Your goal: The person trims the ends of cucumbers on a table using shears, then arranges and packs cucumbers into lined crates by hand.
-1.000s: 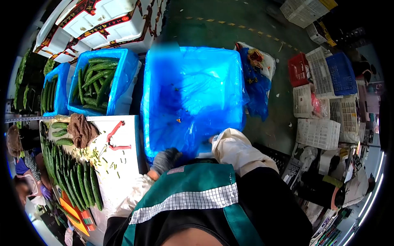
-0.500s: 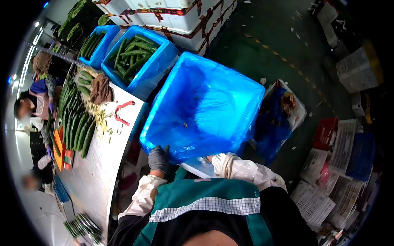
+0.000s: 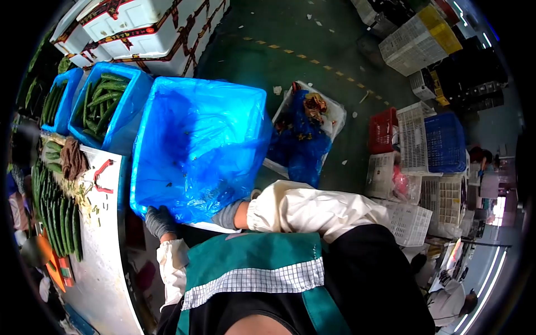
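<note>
A large box lined with a loose blue plastic bag (image 3: 223, 134) stands right in front of me, with a few small scraps inside. My left hand (image 3: 160, 222), in a grey glove, is closed over the bag-covered rim at the near left corner. At the near side, my right hand (image 3: 226, 216), also gloved in grey, is closed at the bag's edge; its fingertips are partly hidden by the plastic. A white strip of the box's edge shows below the bag.
Cucumbers (image 3: 58, 215), a brown cloth (image 3: 72, 159) and red-handled pliers (image 3: 101, 176) lie on the metal table (image 3: 103, 273) at left. Cucumber-filled blue-lined boxes (image 3: 76, 135) and stacked foam boxes (image 3: 139, 47) stand beyond. Right are a waste-filled tray (image 3: 335, 109) and plastic crates (image 3: 413, 139).
The view has swung right, so the table and boxes sit further left. My right hand, mostly hidden before, now shows at the bag's near edge. My left hand stays on the near left rim.
</note>
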A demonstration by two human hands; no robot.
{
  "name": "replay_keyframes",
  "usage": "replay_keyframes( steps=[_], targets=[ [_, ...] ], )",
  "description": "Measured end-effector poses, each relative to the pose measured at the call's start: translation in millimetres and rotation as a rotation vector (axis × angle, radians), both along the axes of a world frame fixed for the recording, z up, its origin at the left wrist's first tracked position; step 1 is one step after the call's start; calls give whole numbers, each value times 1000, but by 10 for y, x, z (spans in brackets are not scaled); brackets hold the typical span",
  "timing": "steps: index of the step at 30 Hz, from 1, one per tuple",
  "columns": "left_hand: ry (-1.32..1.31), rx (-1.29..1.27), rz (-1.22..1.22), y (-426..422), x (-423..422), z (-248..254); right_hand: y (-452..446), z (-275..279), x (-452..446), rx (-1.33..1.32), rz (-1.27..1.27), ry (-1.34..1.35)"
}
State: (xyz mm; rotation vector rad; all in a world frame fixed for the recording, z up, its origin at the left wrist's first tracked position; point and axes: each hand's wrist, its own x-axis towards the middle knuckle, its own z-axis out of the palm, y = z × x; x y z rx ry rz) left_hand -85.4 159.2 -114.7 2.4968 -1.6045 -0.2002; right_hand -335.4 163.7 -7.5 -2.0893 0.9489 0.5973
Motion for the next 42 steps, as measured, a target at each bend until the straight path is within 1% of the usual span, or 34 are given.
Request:
replay_keyframes(
  steps=[2, 4, 6, 8, 9, 11, 12, 14, 15, 16, 18, 20, 22, 23, 24, 25, 26, 28, 29, 30, 31, 32, 33, 34, 35, 36, 37, 38, 39, 40, 41, 42],
  targets=[
    [65, 79, 82, -5, -100, 143, 18, 270, -60, -76, 17, -20],
    [-19, 17, 34, 32, -133, 36, 14, 512, -121, -178, 31, -57],
    [-57, 42, 124, -19, -101, -21, 33, 683, -244, -314, 43, -128],
    [-45, 63, 131, -35, -82, 12, 107, 693, -462, -657, 40, -297],
    [-44, 52, 143, -39, -123, 55, 93, 790, -587, -658, 65, -322],
    [-62, 15, 185, -49, -144, -15, 48, 1061, -942, -728, 17, -406],
    [-61, -19, 217, -32, -125, -73, 38, 1072, -1154, -788, -24, -531],
    [-15, -45, 236, 12, -153, -28, 20, 1267, -1567, -804, -120, -670],
    [-105, -2, 244, 20, -97, -94, 0, 1306, -1803, -741, -226, -750],
    [-92, 47, 234, 26, -107, -28, 8, 1327, -2046, -672, -346, -822],
    [-102, 129, 247, 51, -160, 109, 85, 1450, -2542, -671, -534, -840],
    [-131, 282, 243, 56, -247, 315, 154, 1601, -3018, -609, -651, -862],
    [-180, 484, 358, -11, -431, 590, 246, 1673, -3469, -861, -511, -597],
    [-353, 376, 378, 36, -496, 537, 322, 1632, -3670, -828, -575, -544],
    [-356, 258, 392, 27, -541, 542, 406, 1566, -3851, -794, -642, -489],
    [-411, 178, 304, 26, -624, 550, 485, 1451, -4011, -759, -711, -463],
    [-463, 97, 213, 25, -750, 546, 569, 1332, -4157, -761, -713, -466],
    [-574, -78, -68, -56, -1096, 537, 736, 1088, -4410, -865, -684, -197],
    [-498, -124, -177, -157, -1261, 504, 844, 928, -4551, -866, -692, -192],
    [-422, -171, -289, -295, -1409, 475, 961, 752, -4691, -871, -810, -145],
    [-320, -50, -287, -444, -1546, 420, 1074, 599, -4803, -881, -930, -98],
    [-214, 72, -279, -574, -1666, 362, 1181, 485, -4900, -892, -936, -90],
    [-205, 66, -285, -701, -1749, 339, 1296, 386, -4996, -929, -1073, -108],
    [-154, 313, -243, -830, -1806, 319, 1421, 302, -5088, -961, -1211, -126],
    [-102, 560, -196, -926, -1822, 304, 1536, 228, -5197, -966, -1210, -119],
    [-97, 559, -197, -983, -1755, 247, 1635, 158, -5311, -967, -1269, -54],
    [93, 510, -164, -1007, -1627, 120, 1713, 84, -5395, -965, -1326, 12],
    [283, 460, -129, -998, -1493, -27, 1771, 1, -5444, -967, -1320, 15],
    [170, 193, -268, -874, -1366, -202, 1855, -87, -5512, -940, -1319, 141],
    [404, 9, -256, -662, -1285, -216, 1904, -118, -5547, -907, -1313, 266],
    [254, -39, -440, -412, -1435, 429, 1913, -117, -5444, -849, -1391, 303],
    [82, -22, -466, -168, -1380, 558, 1959, -238, -5485, -811, -1442, 275]
  ],
)
